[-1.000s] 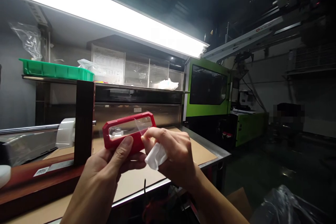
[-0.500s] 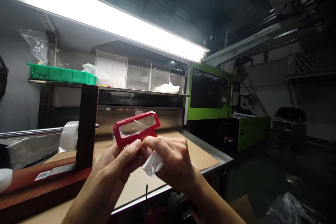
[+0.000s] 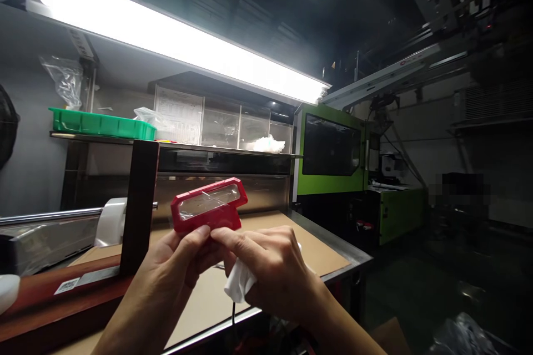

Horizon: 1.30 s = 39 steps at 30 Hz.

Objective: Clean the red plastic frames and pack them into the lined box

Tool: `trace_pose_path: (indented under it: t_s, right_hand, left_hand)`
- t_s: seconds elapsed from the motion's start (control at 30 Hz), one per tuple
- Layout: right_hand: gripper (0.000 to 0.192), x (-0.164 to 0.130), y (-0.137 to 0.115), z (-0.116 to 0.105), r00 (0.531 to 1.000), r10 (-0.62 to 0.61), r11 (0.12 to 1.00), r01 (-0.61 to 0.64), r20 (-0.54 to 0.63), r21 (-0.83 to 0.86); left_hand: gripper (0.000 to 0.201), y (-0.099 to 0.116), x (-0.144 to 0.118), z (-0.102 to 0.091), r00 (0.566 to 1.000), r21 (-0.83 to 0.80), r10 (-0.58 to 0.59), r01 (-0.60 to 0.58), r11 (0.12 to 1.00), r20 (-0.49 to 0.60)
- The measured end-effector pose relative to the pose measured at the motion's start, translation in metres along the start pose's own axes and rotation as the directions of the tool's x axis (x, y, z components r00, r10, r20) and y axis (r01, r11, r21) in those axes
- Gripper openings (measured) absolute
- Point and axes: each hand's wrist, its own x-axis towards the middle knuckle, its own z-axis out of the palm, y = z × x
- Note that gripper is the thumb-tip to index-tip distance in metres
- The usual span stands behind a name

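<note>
Flanking the red frame (image 3: 208, 205): wooden post (image 3: 139, 199) (left).

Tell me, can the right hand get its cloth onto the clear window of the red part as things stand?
Probably yes. The left hand holds the red part by its lower edge, window uncovered. The right hand, cloth tucked in it, sits just below, nothing between.

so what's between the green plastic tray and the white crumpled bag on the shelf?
Head view: between green plastic tray and white crumpled bag, a clear plastic bag and clear panels.
</note>
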Motion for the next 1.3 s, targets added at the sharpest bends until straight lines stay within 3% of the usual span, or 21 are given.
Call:
trace_pose_path:
  t_s: [0.07, 0.13, 0.23, 0.3, 0.37, 0.47, 0.7, 0.87, 1.13, 1.3]
  right_hand:
    - [0.021, 0.004, 0.000, -0.004, 0.992, 0.111, 0.981, -0.101, -0.052, 0.165]
    - [0.010, 0.011, 0.005, -0.010, 0.943, 0.310, 0.910, -0.259, -0.118, 0.324]
    - [0.013, 0.027, 0.020, -0.019, 0.810, 0.576, 0.697, -0.413, -0.113, 0.586]
    - [0.019, 0.038, 0.030, -0.024, 0.769, 0.639, 0.530, -0.416, -0.026, 0.739]
    - [0.024, 0.049, 0.037, -0.028, 0.770, 0.635, 0.394, -0.389, 0.059, 0.832]
    - [0.028, 0.063, 0.039, -0.035, 0.803, 0.585, 0.277, -0.325, 0.110, 0.904]
    - [0.027, 0.076, 0.035, -0.053, 0.873, 0.470, 0.155, -0.227, 0.130, 0.961]
    - [0.024, 0.078, 0.037, -0.057, 0.917, 0.359, 0.017, -0.190, 0.171, 0.982]
    - [0.017, 0.085, 0.029, -0.060, 0.916, 0.330, -0.076, -0.214, 0.227, 0.974]
    - [0.016, 0.089, 0.027, -0.056, 0.904, 0.367, -0.064, -0.211, 0.220, 0.975]
  left_hand:
    - [0.015, 0.002, 0.003, 0.000, 1.000, 0.001, 0.024, -0.024, 1.000, -0.001]
    - [0.015, 0.006, 0.008, 0.000, 0.999, 0.003, 0.034, -0.034, 0.999, 0.000]
    - [0.014, 0.017, 0.017, 0.003, 0.994, 0.012, 0.101, -0.101, 0.995, 0.047]
    - [0.012, 0.027, 0.021, 0.007, 0.980, 0.043, 0.168, -0.174, 0.984, 0.107]
    - [0.014, 0.038, 0.023, 0.012, 0.966, 0.092, 0.201, -0.218, 0.972, 0.161]
    - [0.015, 0.052, 0.023, 0.018, 0.954, 0.142, 0.224, -0.255, 0.956, 0.201]
    - [0.012, 0.072, 0.027, 0.027, 0.905, 0.198, 0.264, -0.341, 0.919, 0.335]
    - [0.013, 0.078, 0.024, 0.032, 0.876, 0.184, 0.273, -0.367, 0.912, 0.397]
    - [0.010, 0.085, 0.009, 0.040, 0.913, 0.191, 0.279, -0.344, 0.919, 0.299]
    - [0.010, 0.086, 0.012, 0.040, 0.903, 0.177, 0.267, -0.339, 0.924, 0.337]
